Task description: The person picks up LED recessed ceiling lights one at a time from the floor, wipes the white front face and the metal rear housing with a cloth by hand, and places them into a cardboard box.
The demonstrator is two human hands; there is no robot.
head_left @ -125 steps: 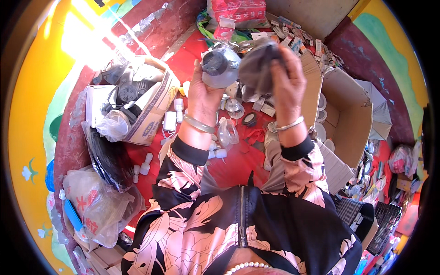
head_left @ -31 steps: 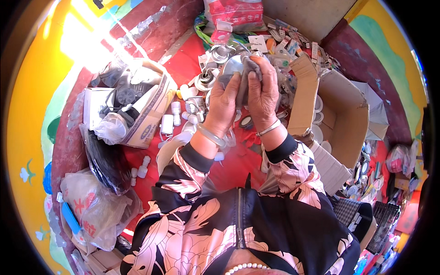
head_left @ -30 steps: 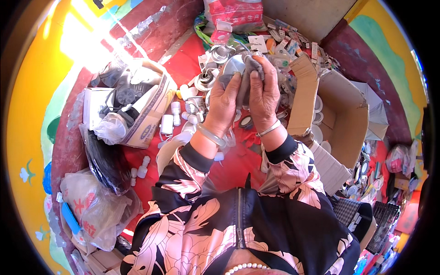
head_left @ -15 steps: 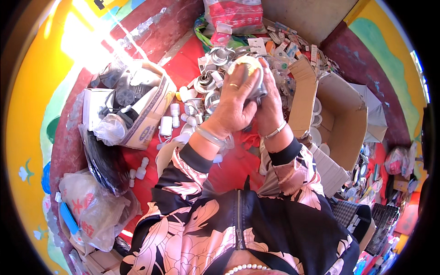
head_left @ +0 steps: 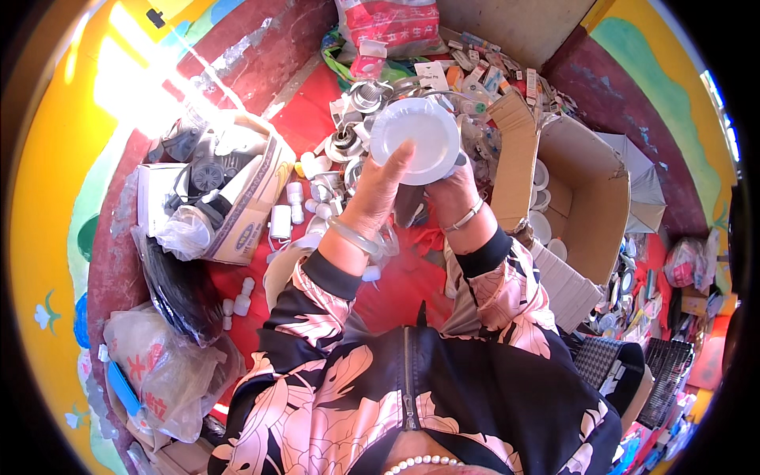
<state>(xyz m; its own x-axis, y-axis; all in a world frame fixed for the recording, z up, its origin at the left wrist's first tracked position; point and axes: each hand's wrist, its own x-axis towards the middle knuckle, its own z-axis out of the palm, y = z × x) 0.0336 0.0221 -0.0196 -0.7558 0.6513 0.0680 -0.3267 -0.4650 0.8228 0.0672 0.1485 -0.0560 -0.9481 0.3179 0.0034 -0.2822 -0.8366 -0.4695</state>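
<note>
Left hand (head_left: pixel 378 196): fingers closed on white round disc (head_left: pixel 415 141) — thumb across its face
Right hand (head_left: pixel 448 190): fingers gripping the disc's underside
Right: open cardboard box (head_left: pixel 582 198)

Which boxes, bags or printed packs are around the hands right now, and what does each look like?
Open cardboard box: right of the hands, brown, white round parts inside.
Printed carton: left, tan, open, holding dark grey parts.
Red printed bag: top centre, red with white.
Clear plastic bag: lower left, crumpled, red print.
Small printed packs: top right of centre, scattered, multicoloured.
</note>
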